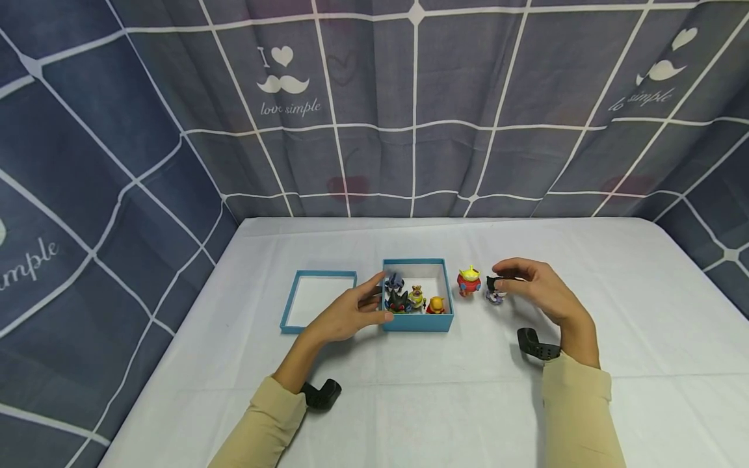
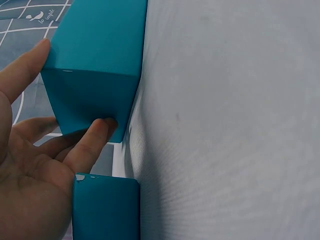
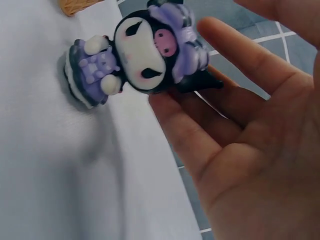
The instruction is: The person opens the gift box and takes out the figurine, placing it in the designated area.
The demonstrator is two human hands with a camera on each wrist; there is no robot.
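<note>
A blue box (image 1: 418, 323) with several small figures in it stands mid-table. My left hand (image 1: 350, 314) rests against its left side; in the left wrist view, fingers of that hand (image 2: 45, 135) touch the side of the box (image 2: 95, 95), thumb and fingers spread. My right hand (image 1: 544, 289) is around a black and purple figure (image 1: 495, 290) right of the box. In the right wrist view the figure (image 3: 142, 55) stands upright on the cloth, and the hand (image 3: 240, 120) has its fingers behind the head; whether they grip it is unclear.
A red and yellow figure with a green head (image 1: 469, 281) stands between the box and the purple figure. The box lid (image 1: 289, 329) lies left of the box, near the left forearm. White cloth (image 1: 439, 403) covers the table, and a grey checked curtain (image 1: 374, 162) hangs behind it.
</note>
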